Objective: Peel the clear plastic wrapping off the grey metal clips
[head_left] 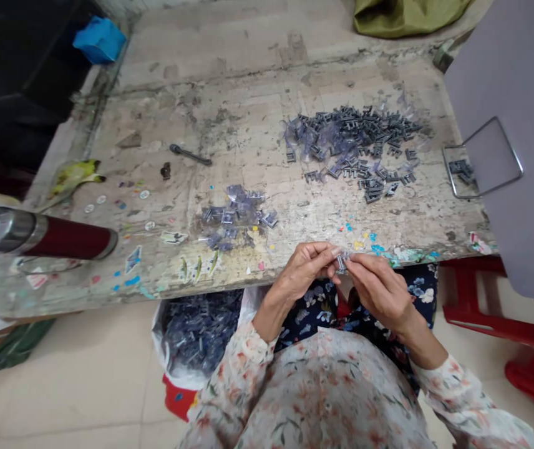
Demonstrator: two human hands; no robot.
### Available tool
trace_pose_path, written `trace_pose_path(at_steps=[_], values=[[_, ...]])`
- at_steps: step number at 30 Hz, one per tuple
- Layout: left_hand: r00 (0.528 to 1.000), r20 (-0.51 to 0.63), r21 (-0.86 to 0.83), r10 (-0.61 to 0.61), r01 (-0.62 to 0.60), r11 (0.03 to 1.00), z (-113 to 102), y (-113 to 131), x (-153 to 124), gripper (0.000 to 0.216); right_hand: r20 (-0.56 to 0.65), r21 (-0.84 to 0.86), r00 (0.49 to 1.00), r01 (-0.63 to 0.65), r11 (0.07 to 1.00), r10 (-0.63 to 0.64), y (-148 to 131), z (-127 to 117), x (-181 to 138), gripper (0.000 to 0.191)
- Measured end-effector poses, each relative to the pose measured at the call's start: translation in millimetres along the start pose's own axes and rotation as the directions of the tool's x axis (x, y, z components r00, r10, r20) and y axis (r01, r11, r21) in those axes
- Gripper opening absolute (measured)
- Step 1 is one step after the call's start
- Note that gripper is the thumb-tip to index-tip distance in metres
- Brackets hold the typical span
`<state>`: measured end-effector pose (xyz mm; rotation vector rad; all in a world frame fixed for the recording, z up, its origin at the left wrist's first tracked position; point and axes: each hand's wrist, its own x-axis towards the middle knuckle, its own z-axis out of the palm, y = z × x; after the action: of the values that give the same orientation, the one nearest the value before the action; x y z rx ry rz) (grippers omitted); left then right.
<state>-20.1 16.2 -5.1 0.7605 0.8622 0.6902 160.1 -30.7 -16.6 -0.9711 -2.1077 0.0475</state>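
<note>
"Where's the small grey piece?"
"Between the two hands, at the worktop's near edge. The left hand has its fingers closed on it, and the right hand pinches its other side."
"And the others?"
"A big heap lies to the right, a smaller pile to the left. A filled white sack sits below."

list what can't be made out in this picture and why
Head view: full shape of the small piece between the left hand and right hand, too tiny and partly covered by fingers.
Head view: number of parts in the large pile, since they overlap.
Head view: lower contents of the white bag, buried under the top pieces.
Head view: rest of the olive cloth, cut off by the top edge.
</note>
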Motion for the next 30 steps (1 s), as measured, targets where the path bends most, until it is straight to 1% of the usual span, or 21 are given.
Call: trace_pose_path(at_steps=[6,10,12,14,17,20,24,27,30], values=[[0.998,-0.046,0.114,0.053,-0.047,0.992,-3,-1,-2,0.036,0.035,0.088,0.995,-0.101,0.991,0.098,-4,-2,10,0.039],[0.995,-0.047,0.189,0.091,-0.080,0.979,-2,4,-4,0.037,0.078,0.143,0.980,-0.191,0.971,0.182,-4,-3,12,0.047],[0.993,-0.024,0.239,0.112,-0.103,0.965,-2,7,-5,0.040,0.143,0.179,0.965,-0.242,0.954,0.218,-3,-4,12,0.052],[0.992,0.013,0.272,0.128,-0.127,0.954,-2,8,-5,0.043,0.209,0.203,0.952,-0.267,0.942,0.225,-2,-5,12,0.052],[0.991,0.039,0.256,0.131,-0.136,0.957,-3,7,-6,0.043,0.252,0.200,0.944,-0.268,0.943,0.214,-2,-6,12,0.049],[0.995,0.019,0.176,0.093,-0.095,0.980,-3,2,-7,0.037,0.254,0.179,0.940,-0.278,0.944,0.228,-2,-6,12,0.048],[0.997,0.043,0.109,0.063,-0.067,0.992,-2,-5,-9,0.032,0.262,0.156,0.937,-0.279,0.948,0.233,0,-7,10,0.047],[0.995,0.027,0.131,0.098,-0.101,0.986,-1,-7,-10,0.029,0.276,0.150,0.932,-0.283,0.947,0.235,0,-7,10,0.046],[0.983,-0.014,0.188,0.185,-0.179,0.966,-1,-7,-10,0.025,0.263,0.161,0.934,-0.290,0.943,0.242,-2,-7,12,0.047]])
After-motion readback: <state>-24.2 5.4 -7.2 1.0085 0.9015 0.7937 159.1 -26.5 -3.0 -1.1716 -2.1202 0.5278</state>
